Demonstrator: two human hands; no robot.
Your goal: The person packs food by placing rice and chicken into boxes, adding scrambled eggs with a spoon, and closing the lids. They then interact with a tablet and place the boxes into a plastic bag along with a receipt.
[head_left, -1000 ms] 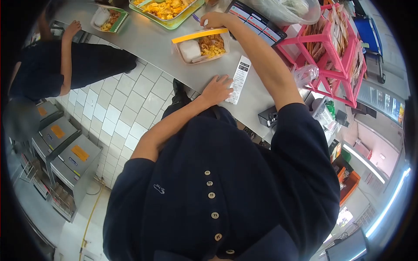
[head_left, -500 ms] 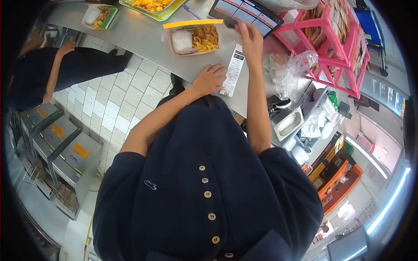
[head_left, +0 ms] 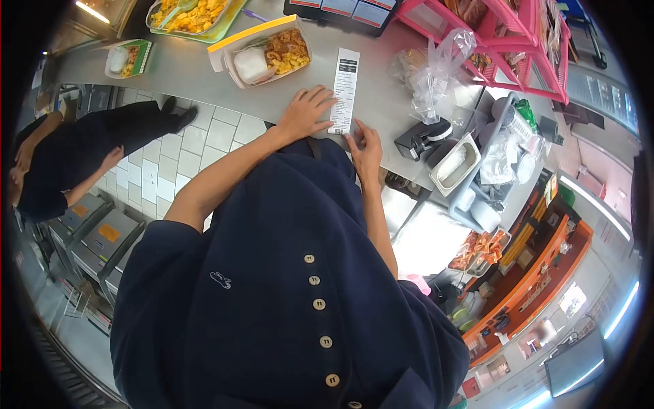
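A printed paper receipt (head_left: 346, 88) lies on the metal counter in front of me. My left hand (head_left: 306, 112) rests flat at its left edge, fingers spread. At the receipt's lower right corner is my right hand (head_left: 366, 146), its fingers apart and fingertips near the paper's edge. Beyond my left hand stands an open carton (head_left: 228, 61) with rice (head_left: 251, 64) and yellow and brown food (head_left: 287, 54). The lower part of a tablet (head_left: 354, 12) shows at the top edge.
Another food carton (head_left: 139, 60) and a tray of yellow food (head_left: 194, 15) stand at the upper left. Plastic bags (head_left: 439, 82), a pink rack (head_left: 504, 44), a black device (head_left: 419, 138) and a metal container (head_left: 455, 165) are right. A co-worker (head_left: 61, 160) stands left.
My right hand has come down from the tablet to the receipt's lower corner. My left hand stays beside the receipt. The view has shifted, and the co-worker's arm has lowered.
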